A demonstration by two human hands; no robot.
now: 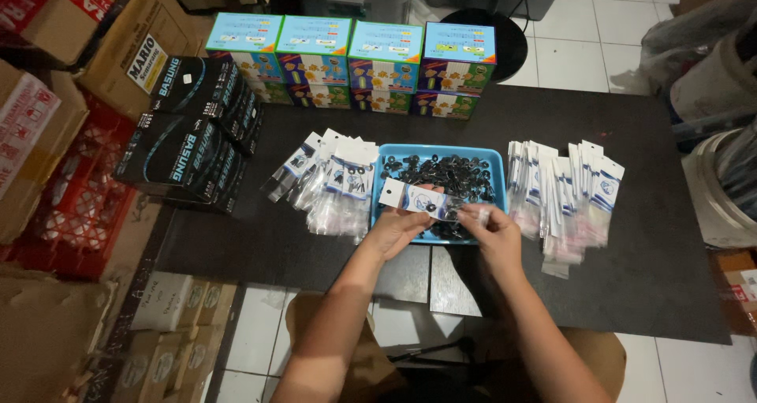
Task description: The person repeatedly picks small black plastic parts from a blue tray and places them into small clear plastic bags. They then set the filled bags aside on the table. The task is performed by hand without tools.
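Both hands met over the blue tray: left hand and right hand pinched a small white-topped packet, filled packets left, empty sleeves right, colourful boxes behind

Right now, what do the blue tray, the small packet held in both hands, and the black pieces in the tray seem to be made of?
The blue tray looks like moulded plastic: uniform colour, slight sheen, rounded rim. The small packet between the left hand and right hand looks like clear plastic film with a white card header; it glints and shows its contents. The black pieces are dark and faintly shiny, probably rubber or plastic; too small to tell.
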